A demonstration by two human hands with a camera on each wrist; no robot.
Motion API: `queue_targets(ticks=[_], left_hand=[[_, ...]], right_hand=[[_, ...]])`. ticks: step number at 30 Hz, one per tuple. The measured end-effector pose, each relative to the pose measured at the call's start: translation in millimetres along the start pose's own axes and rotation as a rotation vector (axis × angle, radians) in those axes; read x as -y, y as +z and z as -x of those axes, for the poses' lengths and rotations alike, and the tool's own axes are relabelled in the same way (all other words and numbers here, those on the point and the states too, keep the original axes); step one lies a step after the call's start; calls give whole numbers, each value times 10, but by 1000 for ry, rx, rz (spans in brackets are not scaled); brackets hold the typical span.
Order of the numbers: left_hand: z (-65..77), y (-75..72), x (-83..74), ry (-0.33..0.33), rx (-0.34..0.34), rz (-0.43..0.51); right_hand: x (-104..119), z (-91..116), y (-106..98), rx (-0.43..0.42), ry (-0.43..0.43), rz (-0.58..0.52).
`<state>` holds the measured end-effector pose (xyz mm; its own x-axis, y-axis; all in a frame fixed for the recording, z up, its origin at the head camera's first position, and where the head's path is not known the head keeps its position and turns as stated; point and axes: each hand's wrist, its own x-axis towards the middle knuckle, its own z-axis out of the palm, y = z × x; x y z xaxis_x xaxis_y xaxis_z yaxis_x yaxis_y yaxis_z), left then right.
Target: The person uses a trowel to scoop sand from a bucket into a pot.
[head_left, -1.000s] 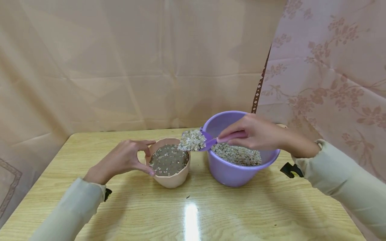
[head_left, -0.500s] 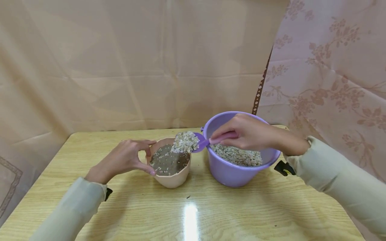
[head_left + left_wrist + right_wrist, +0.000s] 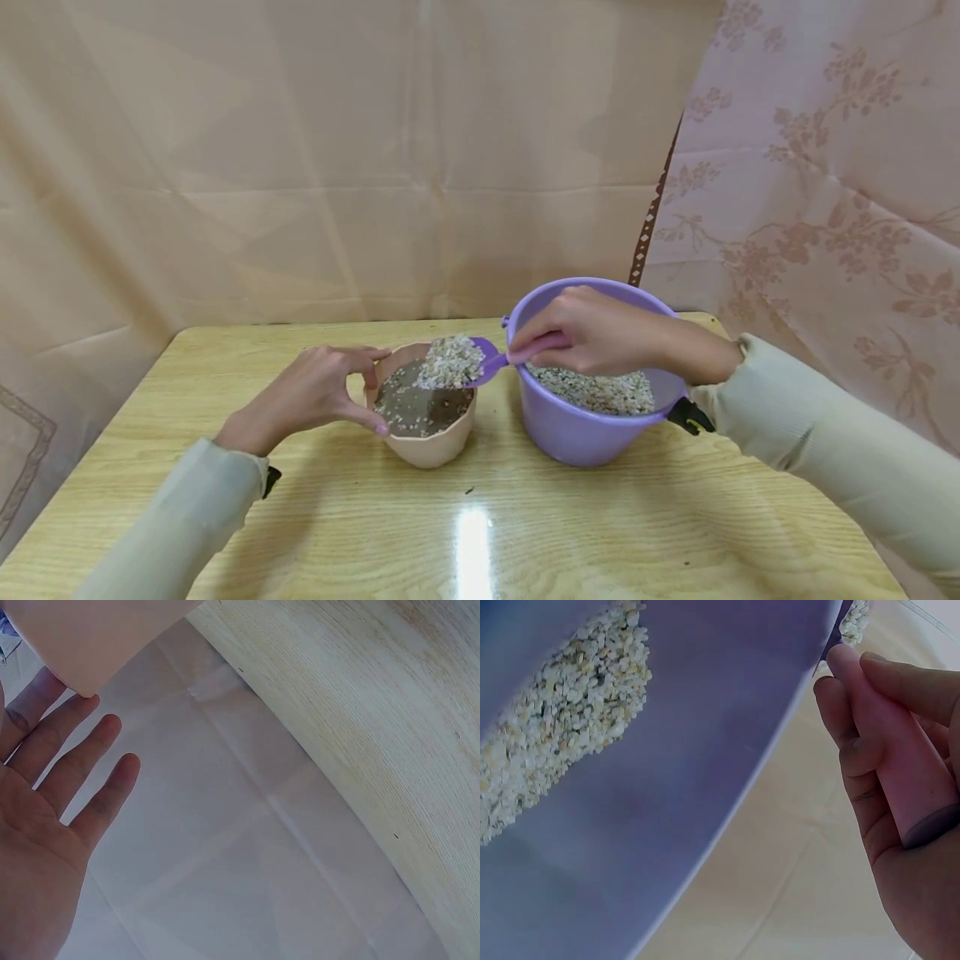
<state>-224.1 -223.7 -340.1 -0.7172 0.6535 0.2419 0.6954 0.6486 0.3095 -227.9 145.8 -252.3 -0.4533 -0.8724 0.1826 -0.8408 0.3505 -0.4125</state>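
Observation:
My left hand (image 3: 311, 392) holds a peach plant pot (image 3: 427, 454) by its left side, thumb at the front rim and index finger at the back. In the left wrist view the outer fingers (image 3: 109, 795) spread off the pot wall (image 3: 105, 637). Grey-brown soil (image 3: 408, 408) dotted with pale pebbles fills the pot almost to the rim. My right hand (image 3: 600, 333) grips the pink handle (image 3: 904, 761) of a small purple trowel (image 3: 489, 364). Its blade bears a heap of pale gravel (image 3: 452, 360) over the right part of the pot.
Right of the pot stands a lilac bucket (image 3: 577, 437) holding more gravel (image 3: 596, 390); my right forearm crosses above it. Both containers stand on a wood-grain table (image 3: 360, 533). Beige cloth (image 3: 315, 167) hangs behind, and a flowered cloth (image 3: 825, 208) at the right.
My right hand has moved left with the loaded trowel, carrying the gravel from the pot's right rim farther over the soil. The left hand and the pot have stayed put.

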Motion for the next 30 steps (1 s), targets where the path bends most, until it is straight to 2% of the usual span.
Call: queue_targets(ticks=[6, 13, 21, 30], left_hand=[[5, -5, -2, -23, 3, -2], [1, 4, -7, 4, 0, -2], [3, 6, -8, 2, 1, 10], [8, 16, -32, -10, -1, -9]], right_hand=[[8, -39, -33, 9, -16, 7], [21, -101, -55, 25, -30, 22], [20, -167, -51, 38, -50, 46], [29, -213, -23, 72, -24, 79]])
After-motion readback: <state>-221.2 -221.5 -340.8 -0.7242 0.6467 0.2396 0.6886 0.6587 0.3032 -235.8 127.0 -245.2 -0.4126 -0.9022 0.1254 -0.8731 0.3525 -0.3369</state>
